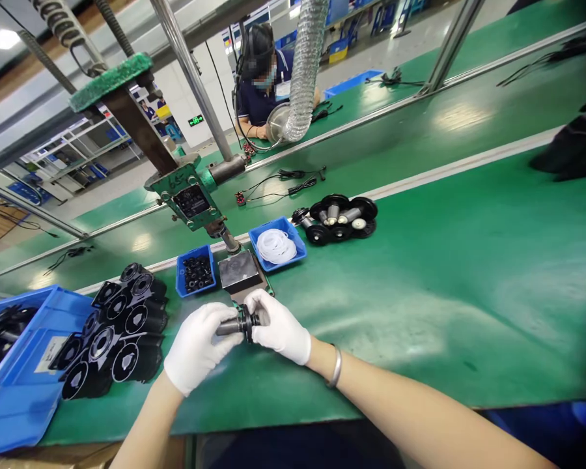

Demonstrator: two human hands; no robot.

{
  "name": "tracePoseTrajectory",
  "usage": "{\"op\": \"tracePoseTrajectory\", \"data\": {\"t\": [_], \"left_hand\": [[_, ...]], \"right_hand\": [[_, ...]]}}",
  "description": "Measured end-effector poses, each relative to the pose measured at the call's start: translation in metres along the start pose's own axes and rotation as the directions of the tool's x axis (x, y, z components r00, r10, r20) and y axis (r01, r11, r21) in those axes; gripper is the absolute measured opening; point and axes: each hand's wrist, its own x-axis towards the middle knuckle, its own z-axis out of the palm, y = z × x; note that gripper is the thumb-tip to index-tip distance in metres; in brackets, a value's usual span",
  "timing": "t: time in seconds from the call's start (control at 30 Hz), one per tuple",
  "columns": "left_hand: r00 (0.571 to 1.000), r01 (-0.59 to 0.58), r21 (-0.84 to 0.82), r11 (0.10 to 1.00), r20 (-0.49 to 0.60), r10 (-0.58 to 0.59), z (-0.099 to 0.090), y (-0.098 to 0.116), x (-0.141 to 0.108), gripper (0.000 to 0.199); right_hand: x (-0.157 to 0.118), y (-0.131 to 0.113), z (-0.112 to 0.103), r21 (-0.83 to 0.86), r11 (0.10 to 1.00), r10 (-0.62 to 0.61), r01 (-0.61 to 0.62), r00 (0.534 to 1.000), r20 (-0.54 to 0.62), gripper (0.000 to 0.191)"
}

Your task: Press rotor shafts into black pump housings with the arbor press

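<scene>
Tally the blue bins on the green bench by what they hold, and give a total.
Large blue bin of black parts: 1
Small blue bin of black rings: 1
Small blue bin of white rings: 1
Total: 3 blue bins on the green bench.

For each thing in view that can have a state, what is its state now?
Left hand: gloved, gripping the black part.
Right hand: gloved, gripping the same part.
Black part: held above the table.
Ring bin: holds white rings.
Small bin: holds black pieces.
Press: raised.
</scene>
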Motion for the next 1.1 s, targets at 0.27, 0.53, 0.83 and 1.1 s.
{"op": "tracePoseTrajectory", "data": {"t": [0.27,0.53,0.83,1.1], "left_hand": [[0.958,0.049,-0.231,0.972,-0.265,-0.111,-0.017,0.009,-0.015,0.033],[0.946,0.011,-0.513,0.858,-0.272,-0.175,-0.001,0.01,-0.015,0.031],[0.971,-0.079,-0.666,0.742,-0.22,-0.094,0.003,0.009,-0.002,0.031],[0.779,0.058,-0.503,0.862,-0.517,-0.354,0.04,0.031,-0.001,0.008]], "right_hand": [[-0.003,-0.018,0.001,0.344,0.933,0.079,-0.108,0.992,0.097,0.027],[-0.005,-0.013,-0.002,0.515,0.824,0.104,-0.236,0.957,0.271,0.025],[-0.008,-0.007,-0.002,0.569,0.737,0.168,-0.363,0.915,0.366,0.024],[-0.005,-0.007,-0.004,0.648,0.65,0.287,-0.396,0.918,0.274,0.022]]}}
